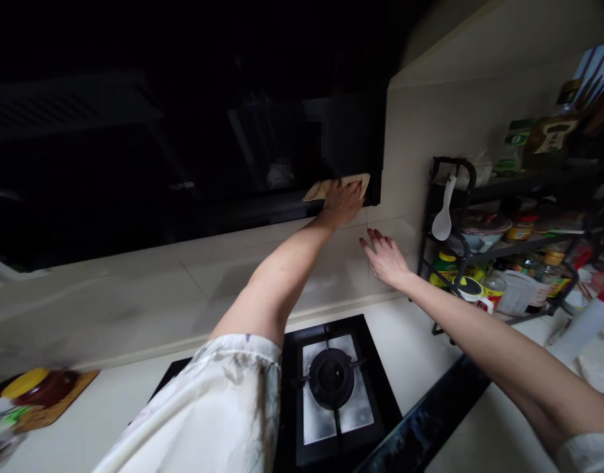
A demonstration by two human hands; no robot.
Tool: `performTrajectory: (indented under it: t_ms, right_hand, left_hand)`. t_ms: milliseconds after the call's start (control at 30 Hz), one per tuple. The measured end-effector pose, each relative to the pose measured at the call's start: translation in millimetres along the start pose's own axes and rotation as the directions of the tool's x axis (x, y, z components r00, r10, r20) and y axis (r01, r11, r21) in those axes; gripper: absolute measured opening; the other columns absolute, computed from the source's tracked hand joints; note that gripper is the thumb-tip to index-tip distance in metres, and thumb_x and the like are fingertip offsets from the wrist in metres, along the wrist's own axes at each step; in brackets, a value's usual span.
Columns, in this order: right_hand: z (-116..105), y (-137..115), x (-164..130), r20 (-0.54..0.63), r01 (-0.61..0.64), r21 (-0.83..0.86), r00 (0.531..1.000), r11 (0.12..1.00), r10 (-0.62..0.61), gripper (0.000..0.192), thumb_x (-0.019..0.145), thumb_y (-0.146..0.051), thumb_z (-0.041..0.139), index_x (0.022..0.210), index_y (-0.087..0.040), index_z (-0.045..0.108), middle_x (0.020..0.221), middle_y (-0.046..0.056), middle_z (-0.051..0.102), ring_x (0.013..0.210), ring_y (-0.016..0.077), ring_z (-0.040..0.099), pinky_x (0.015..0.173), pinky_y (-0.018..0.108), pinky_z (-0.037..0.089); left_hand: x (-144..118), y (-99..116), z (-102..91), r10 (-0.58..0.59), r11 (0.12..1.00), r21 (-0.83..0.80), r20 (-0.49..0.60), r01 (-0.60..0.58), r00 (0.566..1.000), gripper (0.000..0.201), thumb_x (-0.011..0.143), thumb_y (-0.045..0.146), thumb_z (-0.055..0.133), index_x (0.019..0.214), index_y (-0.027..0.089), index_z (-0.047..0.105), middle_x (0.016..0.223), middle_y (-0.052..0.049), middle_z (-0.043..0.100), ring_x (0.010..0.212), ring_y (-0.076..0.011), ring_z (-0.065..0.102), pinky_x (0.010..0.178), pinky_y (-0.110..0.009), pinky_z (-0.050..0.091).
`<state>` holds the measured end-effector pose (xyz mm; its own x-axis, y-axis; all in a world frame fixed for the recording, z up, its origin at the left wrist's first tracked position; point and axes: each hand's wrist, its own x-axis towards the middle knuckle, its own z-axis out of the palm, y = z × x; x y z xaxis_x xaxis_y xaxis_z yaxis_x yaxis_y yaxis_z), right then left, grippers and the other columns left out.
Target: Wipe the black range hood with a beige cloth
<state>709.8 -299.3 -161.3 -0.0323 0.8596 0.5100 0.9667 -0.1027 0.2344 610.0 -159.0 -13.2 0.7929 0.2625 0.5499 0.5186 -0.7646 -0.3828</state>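
Under the fingers of the left hand point(341, 202) a beige cleaning cloth point(337, 186) is pressed flat against the lower right corner of the black range hood point(184, 164); the fingers are laid out over it rather than curled, and the cloth shows past the fingertips on both sides. Just below and to the right, the right hand point(387, 257) is spread open and empty against the pale wall tiles point(410, 131). Below both arms a gas burner point(331, 376) is seen, and a black spice rack point(499, 243) is stood to the right.
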Motion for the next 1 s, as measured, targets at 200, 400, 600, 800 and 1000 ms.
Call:
performTrajectory:
  t_ms: [200, 400, 600, 800, 1000]
  right_hand:
    - [-2.4, -5.4, 0.3, 0.0, 0.0, 0.001, 1.0, 1.0, 0.0, 0.07, 0.093, -0.011, 0.058, 0.162, -0.01, 0.044, 0.17, 0.025, 0.026, 0.158, 0.0377, 0.025, 0.118, 0.049, 0.036]
    - [-1.5, 10.5, -23.7, 0.042, -0.006, -0.023, 0.999, 1.0, 0.007, 0.068, 0.09, -0.01, 0.059, 0.157, -0.008, 0.05, 0.169, 0.025, 0.027, 0.156, 0.0375, 0.029, 0.118, 0.049, 0.036]
    - [2.1, 18.2, -31.4, 0.093, -0.049, -0.028, 0.994, 0.998, 0.051, 0.059, 0.089, -0.009, 0.057, 0.147, -0.003, 0.058, 0.166, 0.026, 0.034, 0.154, 0.0367, 0.034, 0.117, 0.048, 0.038]
    - [5.7, 11.5, -33.1, 0.129, -0.034, -0.02, 0.991, 0.999, 0.036, 0.059, 0.092, -0.012, 0.056, 0.15, -0.003, 0.056, 0.165, 0.026, 0.035, 0.152, 0.0365, 0.037, 0.116, 0.047, 0.04]
    - [4.2, 29.3, -48.7, 0.142, -0.044, -0.041, 0.989, 0.998, 0.049, 0.06, 0.091, -0.012, 0.057, 0.15, -0.006, 0.057, 0.164, 0.025, 0.038, 0.151, 0.0356, 0.038, 0.115, 0.047, 0.04]
  left_hand:
    - [-54.1, -38.5, 0.3, 0.165, 0.984, 0.054, 0.043, -0.167, 0.985, 0.07, 0.104, 0.036, 0.054, 0.169, 0.017, 0.036, 0.174, -0.015, 0.032, 0.166, -0.0307, 0.01, 0.133, -0.057, 0.003]
    - [-52.8, -27.6, 10.3, 0.172, 0.985, 0.029, 0.021, -0.173, 0.985, 0.06, 0.099, 0.037, 0.064, 0.158, 0.028, 0.056, 0.177, -0.01, 0.025, 0.166, -0.0364, 0.002, 0.13, -0.069, -0.002]
    - [-26.0, 2.2, 21.4, 0.208, 0.978, -0.009, -0.004, -0.208, 0.978, 0.053, 0.105, 0.03, 0.047, 0.158, 0.03, 0.054, 0.177, -0.009, 0.027, 0.166, -0.035, 0.011, 0.13, -0.071, 0.002]
    - [-68.0, -47.9, 25.6, 0.155, 0.975, -0.176, 0.085, -0.138, 0.984, 0.065, 0.108, 0.033, 0.016, 0.169, 0.027, 0.038, 0.173, 0.001, 0.036, 0.165, -0.0225, 0.016, 0.136, -0.048, 0.005]
    - [-115.1, -96.5, 21.5, 0.038, 0.988, -0.155, 0.128, -0.017, 0.991, 0.074, 0.103, 0.052, 0.002, 0.156, 0.049, 0.054, 0.146, 0.027, 0.061, 0.164, -0.0308, 0.016, 0.136, -0.047, 0.008]
